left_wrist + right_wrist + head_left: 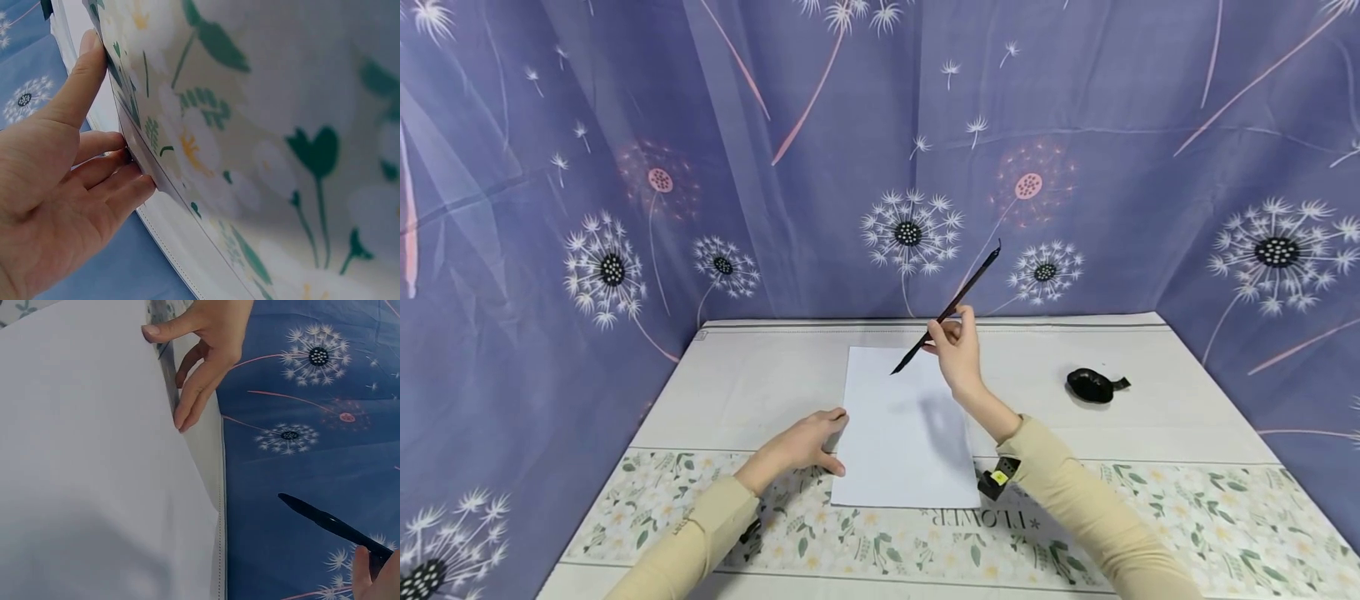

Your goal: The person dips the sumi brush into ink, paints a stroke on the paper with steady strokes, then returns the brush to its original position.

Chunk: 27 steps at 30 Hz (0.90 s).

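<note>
My right hand (pixel 958 354) pinches a black writing brush (pixel 958 304) between thumb and fingers. The brush slants, its pointed tip (pixel 898 369) down toward the left above a white sheet of paper (pixel 902 450) and its looped end up. In the right wrist view the dark bristle end (pixel 300 505) sticks out past the fingertips. At the paper's left edge lies my left hand (pixel 805 442), with thumb and fingers spread and fingertips touching the border. The left wrist view shows this hand (pixel 69 194) from the palm side, holding nothing.
A small black dish (pixel 1092 386) with a short handle stands on the table to the right. The tablecloth (pixel 760 367) has a flowered band (pixel 1180 517) along the front. Purple dandelion curtains (pixel 820 242) enclose the back and sides.
</note>
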Tool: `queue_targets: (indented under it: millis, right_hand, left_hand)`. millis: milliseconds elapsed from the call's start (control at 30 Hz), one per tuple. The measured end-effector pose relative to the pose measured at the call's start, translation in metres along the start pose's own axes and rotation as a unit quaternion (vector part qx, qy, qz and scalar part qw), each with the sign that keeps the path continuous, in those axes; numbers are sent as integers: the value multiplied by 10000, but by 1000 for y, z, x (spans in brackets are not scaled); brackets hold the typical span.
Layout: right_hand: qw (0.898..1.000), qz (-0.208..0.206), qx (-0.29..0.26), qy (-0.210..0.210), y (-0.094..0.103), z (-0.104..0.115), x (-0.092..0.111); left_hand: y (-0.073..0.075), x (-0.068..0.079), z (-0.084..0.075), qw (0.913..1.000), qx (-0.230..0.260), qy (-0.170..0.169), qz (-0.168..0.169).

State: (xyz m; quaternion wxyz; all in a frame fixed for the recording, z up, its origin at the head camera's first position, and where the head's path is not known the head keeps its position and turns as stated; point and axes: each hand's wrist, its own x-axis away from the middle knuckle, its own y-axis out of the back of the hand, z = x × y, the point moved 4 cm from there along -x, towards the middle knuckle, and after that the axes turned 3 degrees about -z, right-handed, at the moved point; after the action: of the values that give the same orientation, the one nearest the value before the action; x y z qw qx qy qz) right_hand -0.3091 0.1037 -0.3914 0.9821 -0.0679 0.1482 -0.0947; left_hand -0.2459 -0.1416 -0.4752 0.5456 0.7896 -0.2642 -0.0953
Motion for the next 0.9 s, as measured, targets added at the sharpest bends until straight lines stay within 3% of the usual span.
queue_targets:
  millis: [433,900]
  right_hand:
    - [9962,123,744,430,-10,-17,3]
    - [9901,666,1161,435,-23,-27,7]
  left_hand:
    - [-1,-1,1,10000,-75,-47,15]
    - [0,-1,1,9998,-117,-145,10]
